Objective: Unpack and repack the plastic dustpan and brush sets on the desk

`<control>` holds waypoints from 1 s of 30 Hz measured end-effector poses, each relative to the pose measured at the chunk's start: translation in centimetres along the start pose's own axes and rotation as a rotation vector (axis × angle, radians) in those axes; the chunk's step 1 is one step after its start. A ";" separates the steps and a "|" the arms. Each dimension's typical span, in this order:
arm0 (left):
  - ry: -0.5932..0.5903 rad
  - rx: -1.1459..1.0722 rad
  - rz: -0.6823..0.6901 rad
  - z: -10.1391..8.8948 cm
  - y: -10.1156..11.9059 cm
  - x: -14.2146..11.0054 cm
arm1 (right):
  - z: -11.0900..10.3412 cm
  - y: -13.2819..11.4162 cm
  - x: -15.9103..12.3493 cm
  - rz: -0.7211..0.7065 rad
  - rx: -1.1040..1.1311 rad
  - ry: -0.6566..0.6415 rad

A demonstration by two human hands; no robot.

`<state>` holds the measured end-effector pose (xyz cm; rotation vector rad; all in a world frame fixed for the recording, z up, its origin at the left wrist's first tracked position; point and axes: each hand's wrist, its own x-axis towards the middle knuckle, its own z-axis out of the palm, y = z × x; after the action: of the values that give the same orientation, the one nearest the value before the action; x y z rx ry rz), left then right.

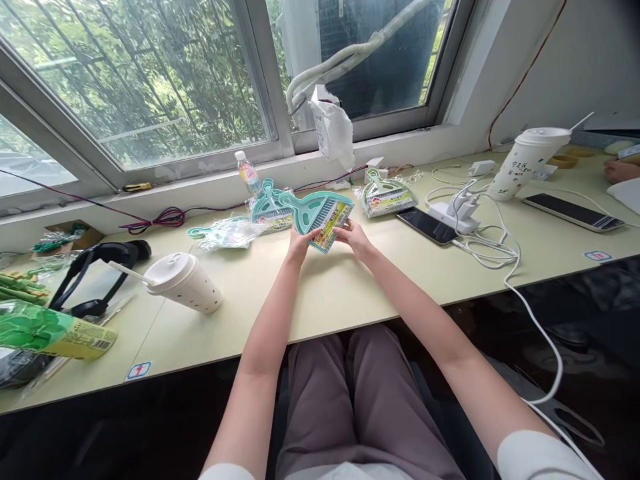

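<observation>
Both my hands hold a teal mini dustpan-and-brush set [320, 212] with a yellow-green paper label, lifted just above the pale desk [325, 293]. My left hand [300, 241] grips its lower left edge, fingers closed on it. My right hand [353, 237] pinches the label's lower right corner. Behind it lies a second teal set [267, 205], and a set in a clear plastic bag [227, 233] rests to the left. Another bagged set [387, 195] sits to the right.
A white lidded cup [184, 280] with a straw lies tilted at left, near black headphones [100, 267] and a green packet [50, 333]. At right are a phone [427, 225], a white charger with cables [463, 212], a tall cup [525, 160], and another person's hand [620, 170].
</observation>
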<state>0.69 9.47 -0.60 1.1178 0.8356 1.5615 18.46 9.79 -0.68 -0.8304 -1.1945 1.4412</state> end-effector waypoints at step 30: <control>-0.071 0.075 0.063 0.8 0.4 -0.8 | 0.0 -0.5 0.0 0.073 0.135 0.114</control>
<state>1.36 8.57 -0.18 1.2572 0.8236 1.5431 18.58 9.77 -0.16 -0.8581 -0.9793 1.4952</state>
